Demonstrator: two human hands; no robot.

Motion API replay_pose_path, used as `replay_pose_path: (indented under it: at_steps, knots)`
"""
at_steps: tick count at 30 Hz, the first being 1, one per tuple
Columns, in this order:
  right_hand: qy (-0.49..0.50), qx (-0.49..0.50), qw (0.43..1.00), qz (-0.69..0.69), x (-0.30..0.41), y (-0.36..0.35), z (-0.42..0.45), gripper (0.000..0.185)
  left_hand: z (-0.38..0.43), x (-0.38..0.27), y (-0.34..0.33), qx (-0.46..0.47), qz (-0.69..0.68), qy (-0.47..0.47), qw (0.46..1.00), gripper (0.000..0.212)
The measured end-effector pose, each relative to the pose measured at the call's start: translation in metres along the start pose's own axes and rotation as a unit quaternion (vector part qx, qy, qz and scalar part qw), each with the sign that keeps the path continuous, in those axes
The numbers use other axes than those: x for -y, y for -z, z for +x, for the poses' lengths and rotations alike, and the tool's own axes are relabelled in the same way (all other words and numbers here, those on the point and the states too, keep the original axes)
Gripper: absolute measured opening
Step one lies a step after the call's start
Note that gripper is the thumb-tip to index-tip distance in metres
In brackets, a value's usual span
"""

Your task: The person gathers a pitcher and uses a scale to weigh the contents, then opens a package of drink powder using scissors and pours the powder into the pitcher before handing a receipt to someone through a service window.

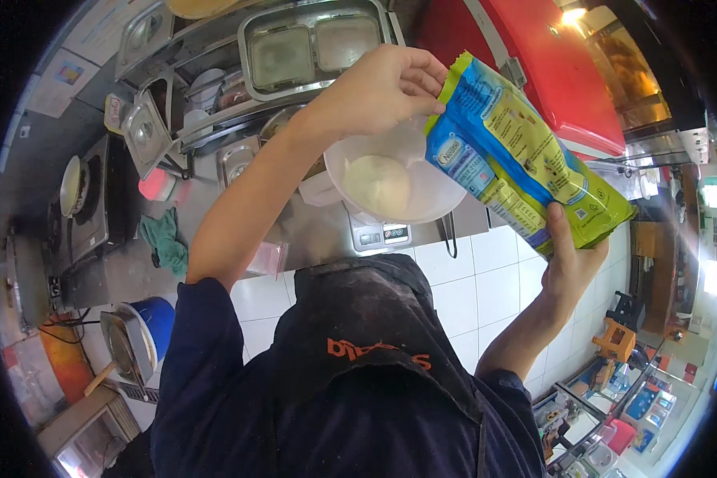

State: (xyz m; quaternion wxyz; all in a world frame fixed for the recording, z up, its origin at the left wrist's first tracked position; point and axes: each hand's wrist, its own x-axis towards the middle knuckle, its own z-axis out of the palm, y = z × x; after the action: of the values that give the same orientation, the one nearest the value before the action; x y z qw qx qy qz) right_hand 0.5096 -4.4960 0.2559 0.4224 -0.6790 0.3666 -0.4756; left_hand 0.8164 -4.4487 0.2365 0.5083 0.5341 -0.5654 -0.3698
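Observation:
A green and blue Nestlé foil pouch point(517, 155) is held up tilted between my hands. My left hand point(403, 83) grips its upper end at the crimped edge. At the lower end, my right hand point(570, 254) clasps the pouch, thumb on the printed face. Under the pouch's upper end stands a translucent white plastic bowl point(433, 194) with a handle. Pale powder point(376, 182) lies in the bowl. The bowl rests on a white digital kitchen scale point(370, 239) whose display is too small to read here. Whether the pouch is cut open cannot be seen.
The steel counter point(310, 245) carries a green cloth point(164, 242), a pink-lidded tub point(156, 184) and a clear plastic packet point(267, 258). Steel food pans point(313, 51) sit behind. A stove with a frying pan point(73, 185) is at left, a red cooler box point(549, 77) at right.

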Motion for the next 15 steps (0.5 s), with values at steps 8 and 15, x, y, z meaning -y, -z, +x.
replay_pose_path:
  at_steps: [8, 15]
  knots:
    - [-0.019, -0.032, 0.999, 0.022, 0.0026, -0.0025, -0.0004, 0.051, -0.0009, -0.0010, 0.0002, 0.003, -0.009, 0.000, 1.000, 0.025]
    - [-0.027, -0.029, 0.999, 0.010, 0.0048, -0.0035, -0.0008, 0.053, 0.0005, 0.0030, 0.0008, 0.000, 0.006, 0.001, 1.000, 0.024]
